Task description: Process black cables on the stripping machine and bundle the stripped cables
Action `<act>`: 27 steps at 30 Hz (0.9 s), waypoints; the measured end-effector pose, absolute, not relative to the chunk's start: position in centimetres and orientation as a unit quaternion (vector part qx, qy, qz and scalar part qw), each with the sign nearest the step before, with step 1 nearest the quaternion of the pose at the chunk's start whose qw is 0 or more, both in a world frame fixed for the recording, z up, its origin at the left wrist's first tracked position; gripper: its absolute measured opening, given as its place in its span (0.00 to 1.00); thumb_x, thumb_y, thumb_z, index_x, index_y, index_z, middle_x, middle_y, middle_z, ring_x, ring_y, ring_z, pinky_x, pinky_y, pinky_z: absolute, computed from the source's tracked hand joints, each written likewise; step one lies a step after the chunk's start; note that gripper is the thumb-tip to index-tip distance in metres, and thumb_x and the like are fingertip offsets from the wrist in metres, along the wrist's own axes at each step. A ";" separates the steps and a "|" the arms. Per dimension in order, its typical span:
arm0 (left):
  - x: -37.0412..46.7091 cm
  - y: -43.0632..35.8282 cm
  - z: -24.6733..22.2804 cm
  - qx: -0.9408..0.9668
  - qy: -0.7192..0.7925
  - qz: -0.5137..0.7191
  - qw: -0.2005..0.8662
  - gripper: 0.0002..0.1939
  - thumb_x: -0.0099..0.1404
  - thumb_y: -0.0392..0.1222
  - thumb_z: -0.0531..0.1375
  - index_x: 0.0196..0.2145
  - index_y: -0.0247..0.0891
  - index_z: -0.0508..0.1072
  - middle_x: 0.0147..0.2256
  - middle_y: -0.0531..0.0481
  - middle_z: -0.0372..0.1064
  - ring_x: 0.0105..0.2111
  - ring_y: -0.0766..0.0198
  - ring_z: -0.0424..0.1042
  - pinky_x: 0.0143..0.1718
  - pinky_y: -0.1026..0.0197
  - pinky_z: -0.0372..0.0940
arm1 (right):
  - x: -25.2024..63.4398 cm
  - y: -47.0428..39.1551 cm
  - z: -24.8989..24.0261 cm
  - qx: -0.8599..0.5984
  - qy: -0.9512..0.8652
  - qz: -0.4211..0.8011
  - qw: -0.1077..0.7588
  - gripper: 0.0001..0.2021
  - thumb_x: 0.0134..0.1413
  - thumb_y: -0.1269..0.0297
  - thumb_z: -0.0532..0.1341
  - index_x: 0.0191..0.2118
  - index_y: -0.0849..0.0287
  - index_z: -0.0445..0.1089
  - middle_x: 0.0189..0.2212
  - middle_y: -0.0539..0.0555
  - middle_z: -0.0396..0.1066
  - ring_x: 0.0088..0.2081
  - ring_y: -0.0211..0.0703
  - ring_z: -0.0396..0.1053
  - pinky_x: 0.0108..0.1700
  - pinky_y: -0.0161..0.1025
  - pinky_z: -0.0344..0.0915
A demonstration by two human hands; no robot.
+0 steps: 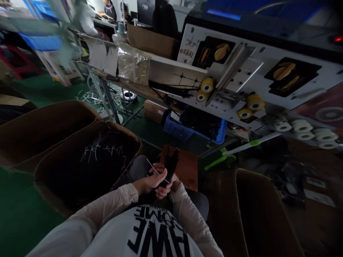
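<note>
White shirt fabric with black lettering [158, 233] fills the near bottom edge, with both long sleeves reaching forward over the lap. At the end of the sleeves the left hand [151, 181] and the right hand [164, 191] meet in the middle of the scene, touching each other. Both are closed around a bundle of black strips [170, 166] that stands upright from the fists, its top fanning out a little. The left hand's fingers wrap the lower part of the bundle from the left; the right hand's fingers curl under and around it from the right. A thin white tie [155, 171] crosses the left hand at a slant, and which fingers pinch it cannot be made out.

Just left of the hands sits an open cardboard box [50, 162] holding a dark heap of the same black stuff with white ties showing on top. A second cardboard box [32, 125] stands behind it, farther left. Another box wall [264, 210] rises near on the right. Beyond the hands is a blue crate [179, 130] on the green floor [16, 210]. Far right, a tilted white machine panel [241, 71] carries yellow rollers [207, 85] and white rollers [302, 130]. Another person sits at a far bench, top left.
</note>
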State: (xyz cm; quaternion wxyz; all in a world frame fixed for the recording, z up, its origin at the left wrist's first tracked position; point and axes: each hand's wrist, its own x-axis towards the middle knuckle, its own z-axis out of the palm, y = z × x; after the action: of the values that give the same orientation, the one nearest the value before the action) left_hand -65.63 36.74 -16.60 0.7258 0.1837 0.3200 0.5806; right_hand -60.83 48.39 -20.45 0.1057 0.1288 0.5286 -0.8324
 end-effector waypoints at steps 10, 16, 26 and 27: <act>-66.3 36.7 -17.5 0.144 0.357 0.561 0.733 0.32 0.48 0.74 0.56 0.26 0.39 0.57 0.15 0.62 0.44 0.13 0.74 0.41 0.17 0.67 0.45 | -58.9 52.3 -22.4 0.126 0.719 -0.684 -0.013 0.15 0.45 0.52 0.64 0.31 0.60 0.71 0.25 0.51 0.68 0.30 0.42 0.65 0.36 0.39 0.63; -65.4 38.3 -20.0 0.144 0.518 0.522 0.662 0.23 0.41 0.52 0.68 0.23 0.38 0.59 0.14 0.62 0.50 0.14 0.74 0.47 0.18 0.66 0.48 | -53.2 54.0 -21.1 0.138 0.745 -0.650 -0.057 0.14 0.51 0.52 0.62 0.26 0.58 0.71 0.39 0.54 0.67 0.39 0.44 0.66 0.44 0.38 0.62; -65.4 40.3 -21.0 0.294 0.731 0.358 0.502 0.15 0.49 0.51 0.62 0.27 0.36 0.70 0.23 0.50 0.67 0.27 0.58 0.70 0.28 0.61 0.62 | -55.8 51.4 -20.2 0.161 0.755 -0.631 -0.077 0.14 0.53 0.53 0.61 0.31 0.59 0.75 0.32 0.55 0.74 0.38 0.46 0.70 0.44 0.41 0.64; -65.9 40.0 -20.6 0.314 0.752 0.332 0.476 0.17 0.47 0.52 0.63 0.29 0.36 0.70 0.25 0.48 0.68 0.31 0.55 0.71 0.31 0.59 0.63 | -55.8 51.5 -20.1 0.155 0.754 -0.634 -0.077 0.15 0.54 0.53 0.60 0.33 0.59 0.75 0.33 0.55 0.74 0.39 0.46 0.70 0.44 0.41 0.64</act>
State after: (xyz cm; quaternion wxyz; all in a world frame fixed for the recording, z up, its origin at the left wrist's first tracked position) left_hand -65.91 39.97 -20.63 0.4755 0.3138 0.7519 0.3317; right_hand -55.76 51.45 -20.07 -0.0768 0.1547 0.7540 -0.6337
